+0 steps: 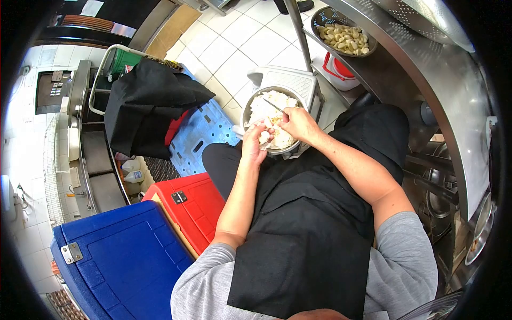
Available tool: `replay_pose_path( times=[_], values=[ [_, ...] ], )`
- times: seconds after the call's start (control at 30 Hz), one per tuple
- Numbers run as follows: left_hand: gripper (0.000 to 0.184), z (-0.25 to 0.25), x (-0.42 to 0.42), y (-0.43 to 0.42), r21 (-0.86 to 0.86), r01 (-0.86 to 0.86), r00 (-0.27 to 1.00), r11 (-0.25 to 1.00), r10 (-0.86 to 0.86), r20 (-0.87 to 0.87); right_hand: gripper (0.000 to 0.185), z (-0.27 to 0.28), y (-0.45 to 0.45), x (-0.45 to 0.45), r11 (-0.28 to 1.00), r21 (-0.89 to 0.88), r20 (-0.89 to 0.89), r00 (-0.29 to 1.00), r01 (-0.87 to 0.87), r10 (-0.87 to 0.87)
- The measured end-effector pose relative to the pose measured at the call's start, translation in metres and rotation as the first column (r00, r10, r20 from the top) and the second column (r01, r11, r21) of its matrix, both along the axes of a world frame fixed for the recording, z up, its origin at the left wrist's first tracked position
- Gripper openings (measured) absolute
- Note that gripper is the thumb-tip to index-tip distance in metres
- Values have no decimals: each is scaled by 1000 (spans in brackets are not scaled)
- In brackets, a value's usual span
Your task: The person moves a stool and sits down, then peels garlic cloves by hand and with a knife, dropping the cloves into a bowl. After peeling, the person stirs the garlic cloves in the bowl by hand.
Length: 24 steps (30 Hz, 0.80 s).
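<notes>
A metal bowl (245, 113) of pale garlic and papery skins (281, 100) sits on a grey plastic step stool (282, 76) between my knees. My left hand (254, 143) is closed around a whitish garlic clove (264, 137) at the bowl's near left side. Over the bowl, my right hand (301, 125) grips a small knife (273, 105), its blade pointing up and left. The right fingertips are close to the left hand's, and the exact point of contact is too small to make out.
A dark colander (318, 20) of peeled cloves (344, 40) rests on a low shelf at upper right, near a red-and-white bucket (341, 72). Blue (128, 261) and red (192, 205) coolers stand at my left. A steel counter (426, 69) curves along my right.
</notes>
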<state>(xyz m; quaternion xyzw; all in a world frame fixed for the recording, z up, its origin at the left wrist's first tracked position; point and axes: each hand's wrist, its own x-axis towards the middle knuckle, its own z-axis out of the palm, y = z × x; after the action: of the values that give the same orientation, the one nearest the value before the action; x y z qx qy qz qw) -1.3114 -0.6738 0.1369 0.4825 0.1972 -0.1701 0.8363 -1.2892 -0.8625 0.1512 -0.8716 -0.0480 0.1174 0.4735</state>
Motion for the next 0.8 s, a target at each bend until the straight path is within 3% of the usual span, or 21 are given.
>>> replay_pose_path(
  times=[0.03,0.1,0.13,0.23,0.33,0.37,0.4,0.47,0.53,0.6,0.67,0.73,0.8],
  values=[
    [29,1,0,-1,2,-3,1000,1000,3,-4,21,-1,0,0,1000,0,0,1000,0,0],
    [28,0,-1,-4,13,-5,1000,1000,5,-8,26,-4,2,0,977,212,12,1000,9,-11],
    [26,0,0,-6,24,-6,1000,1000,6,-12,26,-5,4,1,978,211,12,1000,9,-12],
    [23,-7,3,-13,27,81,994,996,-83,74,37,-23,9,5,884,463,-236,970,66,51],
    [22,3,7,-25,28,69,997,997,-70,31,33,-45,9,14,828,548,-287,957,120,51],
    [23,5,9,-28,-33,44,999,998,-44,9,27,-30,4,14,754,632,-326,944,182,46],
    [23,7,11,-30,-40,51,999,998,-51,10,27,-20,-4,17,756,627,-325,945,186,37],
    [25,10,13,-32,-185,-10,999,983,4,-32,20,-2,-19,29,743,548,-324,917,384,-234],
    [27,9,13,-29,-217,-30,998,976,19,-52,24,14,-46,52,555,639,-342,843,532,-415],
    [27,7,12,-26,-217,-24,1000,976,19,-21,37,34,-73,68,243,828,-310,774,505,-551],
    [30,7,9,-22,-242,-42,999,969,32,-44,54,51,-91,68,177,861,-292,748,477,-596],
    [40,3,6,-19,-324,-39,999,945,31,-27,64,43,-90,66,225,828,-311,754,514,-579],
    [44,3,7,-19,-307,-28,1000,951,28,-2,61,29,-73,58,460,691,-356,816,558,-456]
  ],
)
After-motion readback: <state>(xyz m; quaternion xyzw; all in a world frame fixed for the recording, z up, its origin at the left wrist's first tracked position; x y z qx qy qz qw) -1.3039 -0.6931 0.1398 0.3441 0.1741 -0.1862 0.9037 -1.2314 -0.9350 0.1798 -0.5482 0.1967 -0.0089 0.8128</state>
